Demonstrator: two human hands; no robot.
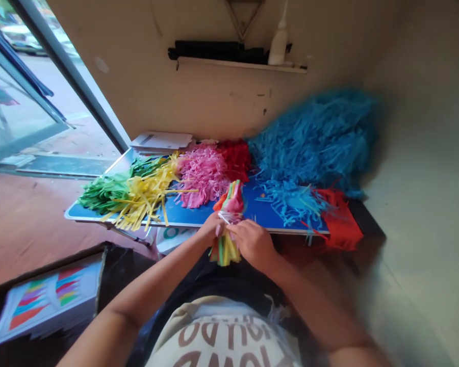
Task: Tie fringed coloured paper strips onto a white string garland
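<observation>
A multicoloured paper tassel (230,250), with red, green, yellow and pink strips, is held upright in front of my body, at the table's front edge. White string (229,216) is wound around its upper part. My left hand (211,227) is closed around the tassel's left side, just below the wrapping. My right hand (254,243) is closed on the other side, thumb and finger pinched at the string's lower end. The loose strips hang out below both hands. Part of the tassel is hidden behind my fingers.
On the blue table (183,215) lie piles of green strips (105,192), yellow strips (145,196), pink strips (202,173) and a large blue heap (313,137). Red paper (340,219) hangs over the right edge. A box with printed sheets (49,300) stands at lower left.
</observation>
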